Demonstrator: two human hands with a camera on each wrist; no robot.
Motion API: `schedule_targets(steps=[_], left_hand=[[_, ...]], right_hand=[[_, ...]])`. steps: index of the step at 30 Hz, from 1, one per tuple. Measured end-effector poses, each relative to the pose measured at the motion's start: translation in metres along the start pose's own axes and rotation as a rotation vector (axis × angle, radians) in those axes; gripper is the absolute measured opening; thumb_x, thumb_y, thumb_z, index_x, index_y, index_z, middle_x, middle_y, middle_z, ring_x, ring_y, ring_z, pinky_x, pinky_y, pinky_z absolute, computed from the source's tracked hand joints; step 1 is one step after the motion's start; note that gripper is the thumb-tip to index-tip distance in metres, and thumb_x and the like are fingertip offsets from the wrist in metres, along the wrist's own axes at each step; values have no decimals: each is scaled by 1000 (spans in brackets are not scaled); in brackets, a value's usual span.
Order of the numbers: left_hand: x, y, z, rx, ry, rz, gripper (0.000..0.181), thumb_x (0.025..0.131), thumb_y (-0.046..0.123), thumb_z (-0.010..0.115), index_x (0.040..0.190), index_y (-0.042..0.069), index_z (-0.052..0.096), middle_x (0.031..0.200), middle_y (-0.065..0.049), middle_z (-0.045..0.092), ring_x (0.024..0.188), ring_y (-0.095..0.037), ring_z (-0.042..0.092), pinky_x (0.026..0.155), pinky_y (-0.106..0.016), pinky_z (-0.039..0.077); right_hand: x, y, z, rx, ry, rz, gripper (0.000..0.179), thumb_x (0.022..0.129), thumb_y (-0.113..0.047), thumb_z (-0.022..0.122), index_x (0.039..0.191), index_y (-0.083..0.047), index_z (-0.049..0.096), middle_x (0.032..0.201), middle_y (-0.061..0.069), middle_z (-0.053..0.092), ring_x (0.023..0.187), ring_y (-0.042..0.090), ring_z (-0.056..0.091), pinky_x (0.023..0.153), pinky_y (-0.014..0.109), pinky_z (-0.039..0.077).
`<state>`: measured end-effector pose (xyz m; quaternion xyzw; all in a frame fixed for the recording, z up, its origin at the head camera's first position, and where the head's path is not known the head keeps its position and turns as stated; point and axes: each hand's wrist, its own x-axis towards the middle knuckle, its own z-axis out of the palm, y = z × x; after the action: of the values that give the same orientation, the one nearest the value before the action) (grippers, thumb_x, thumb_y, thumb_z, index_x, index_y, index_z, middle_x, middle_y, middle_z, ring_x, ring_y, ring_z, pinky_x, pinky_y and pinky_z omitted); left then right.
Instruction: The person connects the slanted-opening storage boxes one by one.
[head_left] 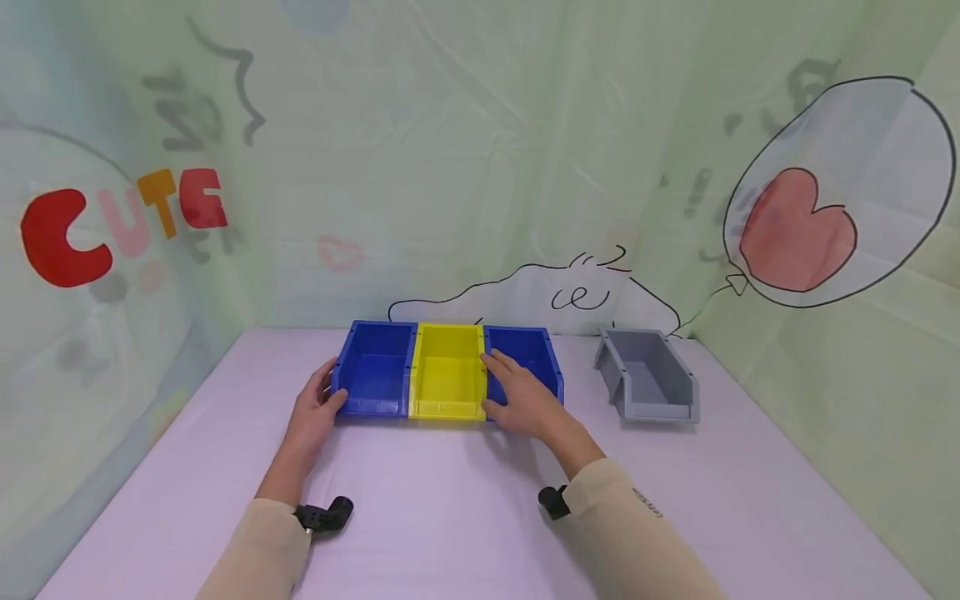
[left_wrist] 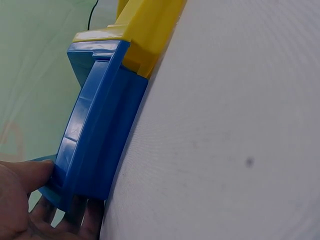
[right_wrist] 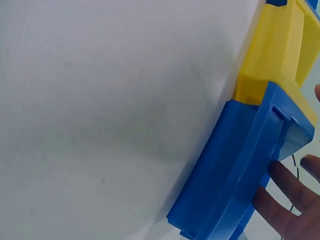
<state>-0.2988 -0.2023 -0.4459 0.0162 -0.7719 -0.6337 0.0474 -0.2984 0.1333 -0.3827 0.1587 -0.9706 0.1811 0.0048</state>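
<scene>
Three open-fronted plastic bins stand side by side in a row: a left blue bin [head_left: 375,379], a yellow bin [head_left: 447,383] and a right blue bin [head_left: 540,350]. My left hand [head_left: 313,412] pinches the outer side wall of the left blue bin, thumb at its front corner and fingers round the outside, as the left wrist view shows too. My right hand [head_left: 528,404] reaches over the right blue bin, covering part of it. Its fairly straight fingers [right_wrist: 292,187] lie at that bin's front and at the wall beside the yellow bin.
A grey bin [head_left: 648,387] stands apart on the right side of the table [head_left: 442,517], which has a pale cover. Behind the row hangs a printed curtain [head_left: 450,167], which also closes off both sides. Each wrist wears a small black camera [head_left: 326,514].
</scene>
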Motion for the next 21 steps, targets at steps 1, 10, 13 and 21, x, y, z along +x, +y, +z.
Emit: schedule_targets(steps=[1, 10, 13, 21], left_hand=[[0, -1, 0, -5, 1, 3, 63, 109, 6, 47, 166, 18, 23, 169, -22, 24, 157, -43, 23, 128, -52, 26], [2, -2, 1, -20, 9, 18, 62, 108, 4, 47, 165, 16, 25, 168, -25, 25, 156, -44, 25, 128, -52, 27], [2, -3, 1, -34, 9, 23, 62, 108, 3, 47, 165, 15, 26, 168, -25, 26, 156, -44, 26, 128, -52, 27], [2, -2, 2, -9, 11, 12, 62, 109, 6, 47, 166, 18, 25, 169, -22, 24, 157, -43, 24, 128, -52, 26]], right_hand=[[0, -1, -1, -18, 10, -7, 75, 100, -31, 66, 164, -22, 30, 173, 7, 23, 154, 40, 32, 122, 60, 35], [-4, -2, -3, -183, 117, -72, 73, 100, -40, 65, 163, -20, 34, 171, 12, 26, 152, 41, 34, 119, 62, 37], [-6, 1, -4, -198, 145, -74, 73, 100, -41, 65, 163, -20, 33, 171, 12, 27, 153, 42, 32, 122, 63, 33], [-12, 14, -2, -201, 223, -97, 70, 101, -42, 64, 162, -19, 37, 169, 14, 30, 151, 42, 35, 121, 63, 34]])
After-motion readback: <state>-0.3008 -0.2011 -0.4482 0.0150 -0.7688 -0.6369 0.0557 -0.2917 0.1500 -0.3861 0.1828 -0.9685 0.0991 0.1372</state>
